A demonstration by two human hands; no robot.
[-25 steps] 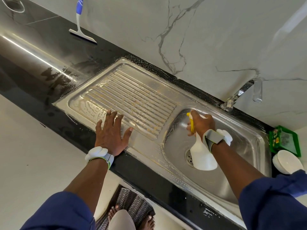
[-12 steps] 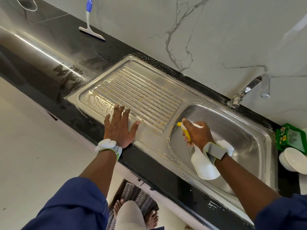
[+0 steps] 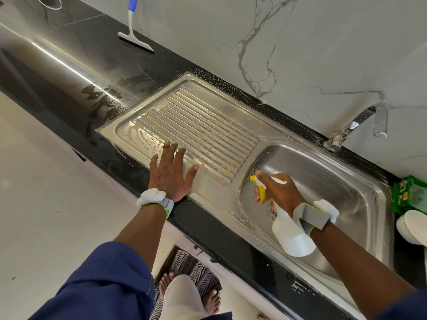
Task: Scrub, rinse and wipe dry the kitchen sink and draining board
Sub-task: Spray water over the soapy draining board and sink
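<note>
The soapy draining board (image 3: 184, 125) and sink (image 3: 323, 181), set in the dark counter, are at the wetting stage. Left hand (image 3: 169, 174) rests flat, fingers spread, on the board's near edge; right hand (image 3: 276, 192) grasps a spray bottle (image 3: 291, 232) over the basin. Scrubbing likely comes next and calls for a scrubber.

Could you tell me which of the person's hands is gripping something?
The right hand, curled round the white spray bottle over the sink basin; the left hand lies flat, fingers spread, on the draining board.

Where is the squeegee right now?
In the head view it is at the upper left: the squeegee stands blade-down on the black counter against the marble wall, beyond the far left corner of the draining board.
</note>
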